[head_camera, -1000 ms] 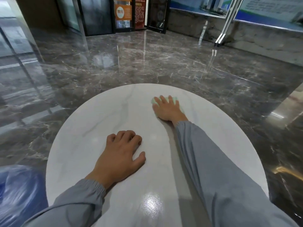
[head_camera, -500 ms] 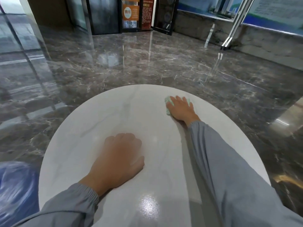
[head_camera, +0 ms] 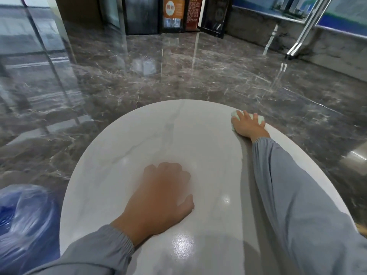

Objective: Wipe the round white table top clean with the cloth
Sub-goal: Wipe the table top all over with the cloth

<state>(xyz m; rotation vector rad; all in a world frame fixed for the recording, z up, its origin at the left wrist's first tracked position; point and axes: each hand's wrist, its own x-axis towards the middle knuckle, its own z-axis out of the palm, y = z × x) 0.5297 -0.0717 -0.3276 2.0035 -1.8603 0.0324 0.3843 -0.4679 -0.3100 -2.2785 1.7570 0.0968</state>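
The round white table top (head_camera: 127,155), faintly veined, fills the lower middle of the head view. A pale green cloth (head_camera: 260,119) lies at the table's far right rim, mostly covered by my right hand (head_camera: 247,125), which presses it flat with spread fingers. Only the cloth's left and right ends show beside the fingers. My left hand (head_camera: 162,195) rests on the table near the middle, palm down with fingers loosely bent and holding nothing; it looks blurred.
Glossy dark marble floor (head_camera: 178,66) surrounds the table. A blue plastic-wrapped object (head_camera: 23,219) sits low at the left beside the table edge. Dark doors and signboards (head_camera: 172,14) stand at the back; a slanted metal post (head_camera: 303,30) rises at the far right.
My right hand has slid the cloth from the far middle of the table out to the far right rim. The left hand stayed resting near the centre.
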